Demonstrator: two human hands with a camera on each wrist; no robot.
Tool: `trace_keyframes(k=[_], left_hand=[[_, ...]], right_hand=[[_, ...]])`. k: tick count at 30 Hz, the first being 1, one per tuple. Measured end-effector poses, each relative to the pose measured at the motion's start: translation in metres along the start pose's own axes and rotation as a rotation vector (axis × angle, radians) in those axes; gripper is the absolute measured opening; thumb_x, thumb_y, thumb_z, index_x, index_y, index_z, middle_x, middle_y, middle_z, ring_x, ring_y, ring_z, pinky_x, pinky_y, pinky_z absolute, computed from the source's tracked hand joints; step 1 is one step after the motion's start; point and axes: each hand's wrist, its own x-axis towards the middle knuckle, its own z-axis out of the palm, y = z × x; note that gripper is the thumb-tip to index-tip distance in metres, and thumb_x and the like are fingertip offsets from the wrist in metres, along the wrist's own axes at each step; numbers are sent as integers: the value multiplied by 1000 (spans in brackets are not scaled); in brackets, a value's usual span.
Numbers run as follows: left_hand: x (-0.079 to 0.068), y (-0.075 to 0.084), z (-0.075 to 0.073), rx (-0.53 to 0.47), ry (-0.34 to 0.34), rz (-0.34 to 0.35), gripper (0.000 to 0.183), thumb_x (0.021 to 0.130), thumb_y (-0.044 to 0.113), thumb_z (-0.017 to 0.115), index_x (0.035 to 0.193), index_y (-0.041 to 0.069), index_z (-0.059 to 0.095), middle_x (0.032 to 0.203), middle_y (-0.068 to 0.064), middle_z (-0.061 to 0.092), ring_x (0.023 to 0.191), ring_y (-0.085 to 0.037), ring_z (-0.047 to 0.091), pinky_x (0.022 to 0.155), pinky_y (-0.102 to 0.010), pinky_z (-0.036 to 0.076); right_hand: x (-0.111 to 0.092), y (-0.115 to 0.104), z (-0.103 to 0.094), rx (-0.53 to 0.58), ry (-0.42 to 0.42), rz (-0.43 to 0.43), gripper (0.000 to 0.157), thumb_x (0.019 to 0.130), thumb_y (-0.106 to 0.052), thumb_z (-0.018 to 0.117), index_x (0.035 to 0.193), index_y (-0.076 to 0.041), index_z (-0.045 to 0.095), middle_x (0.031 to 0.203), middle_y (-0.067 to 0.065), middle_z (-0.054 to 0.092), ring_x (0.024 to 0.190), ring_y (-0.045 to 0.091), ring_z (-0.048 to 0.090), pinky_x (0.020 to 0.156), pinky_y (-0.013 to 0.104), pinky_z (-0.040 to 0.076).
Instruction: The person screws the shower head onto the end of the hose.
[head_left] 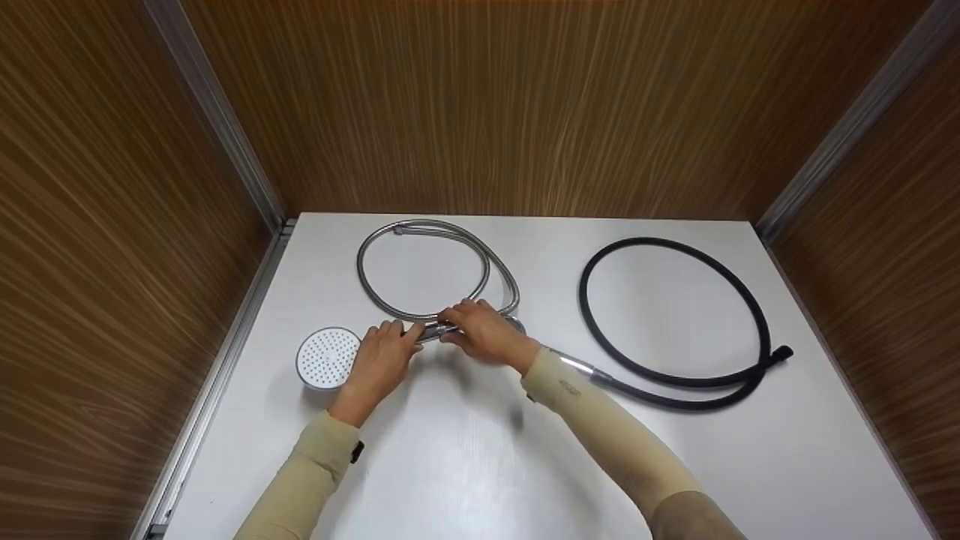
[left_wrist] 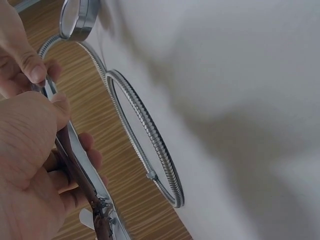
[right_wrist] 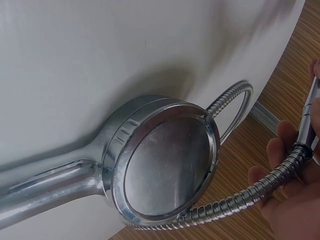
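My left hand [head_left: 384, 358] grips the chrome handle [left_wrist: 84, 162] of a shower head, its round white dotted face [head_left: 328, 358] turned up beside that hand. At the handle's other end my right hand [head_left: 484, 334] holds the end fitting of a silver metal shower hose [right_wrist: 225, 207]. Handle and fitting meet end to end between the hands; whether the threads are engaged cannot be seen. The hose loops behind both hands on the white table. Close by my right wrist lies a second chrome shower head [right_wrist: 167, 167], face down.
A black hose [head_left: 583, 289] coils on the right of the white table [head_left: 465, 465], joined to the second shower head's handle [head_left: 574, 364]. Wood-grain panels [head_left: 525, 112] with metal edge strips enclose the table at the back and both sides.
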Motion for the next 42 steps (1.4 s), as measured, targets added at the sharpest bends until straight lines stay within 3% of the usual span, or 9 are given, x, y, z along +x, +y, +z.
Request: trace_keyframes(k=[11, 24, 32, 42], left_hand=[[2, 2, -1, -36, -36, -10, 31, 97, 27, 75, 119, 11, 61, 90, -14, 67, 82, -33, 65, 70, -45, 50], [1, 1, 2, -28, -12, -14, 32, 96, 27, 76, 120, 11, 63, 90, -14, 67, 82, -32, 65, 70, -44, 49], [1, 2, 2, -28, -17, -21, 31, 96, 27, 75, 120, 12, 63, 90, -13, 67, 82, -32, 64, 70, -43, 49], [1, 1, 2, -11, 2, -5, 31, 95, 28, 75, 117, 11, 61, 88, -13, 66, 80, -32, 64, 69, -43, 49]], right_hand=[[-2, 0, -1, 0, 1, 9, 33, 101, -27, 70, 127, -11, 58, 113, 8, 73, 108, 27, 67, 95, 46, 51], [-1, 0, -1, -6, -20, 9, 34, 106, -34, 61, 128, -9, 64, 117, 9, 74, 112, 28, 67, 91, 46, 51], [0, -1, -2, 20, -16, 26, 36, 101, -30, 70, 129, -10, 59, 116, 9, 73, 110, 28, 66, 95, 47, 51], [-1, 0, -2, 5, -30, 21, 34, 104, -31, 65, 131, -11, 60, 118, 9, 73, 112, 28, 66, 93, 46, 52]])
